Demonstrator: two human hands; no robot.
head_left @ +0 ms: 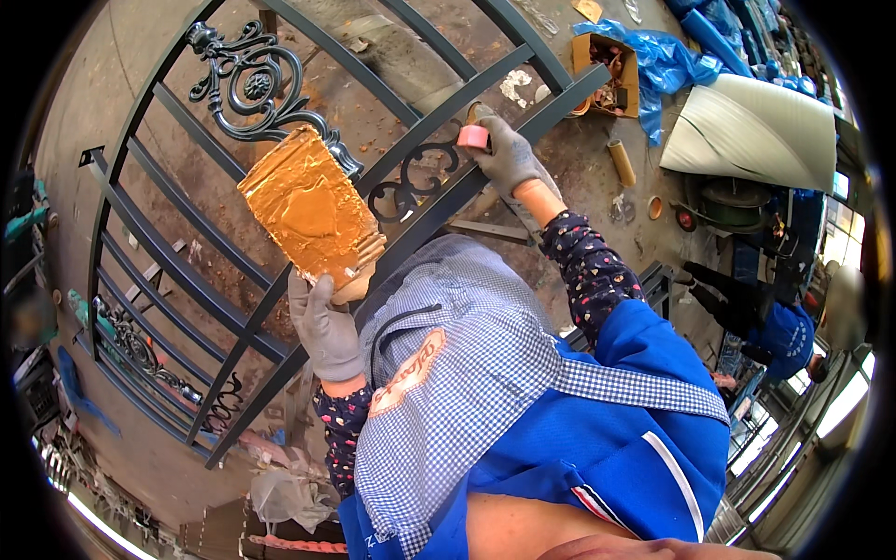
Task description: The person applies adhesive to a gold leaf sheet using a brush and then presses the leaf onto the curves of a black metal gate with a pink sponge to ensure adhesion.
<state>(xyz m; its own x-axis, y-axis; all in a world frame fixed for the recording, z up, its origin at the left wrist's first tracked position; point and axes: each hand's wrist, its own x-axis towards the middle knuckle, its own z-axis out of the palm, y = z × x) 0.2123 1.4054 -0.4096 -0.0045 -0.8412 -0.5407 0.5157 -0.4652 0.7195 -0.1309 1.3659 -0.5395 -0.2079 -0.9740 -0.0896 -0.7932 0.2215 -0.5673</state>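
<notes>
Windows [849,397] blaze white, gold paint [313,210] gleams toward the cardboard [362,280]'s upper edge, everything warping, blackness swallowing the corners!

Upper right, an open brown cardboard box [632,79], crumpled blue plastic sheeting [670,58] right against it! Far right, a co-worker in blue [786,334]; lower left, a crinkled translucent plastic bag [283,497]!

Floor [103,75] with box [631,84], maybe plastic scrap [513,88]
</notes>
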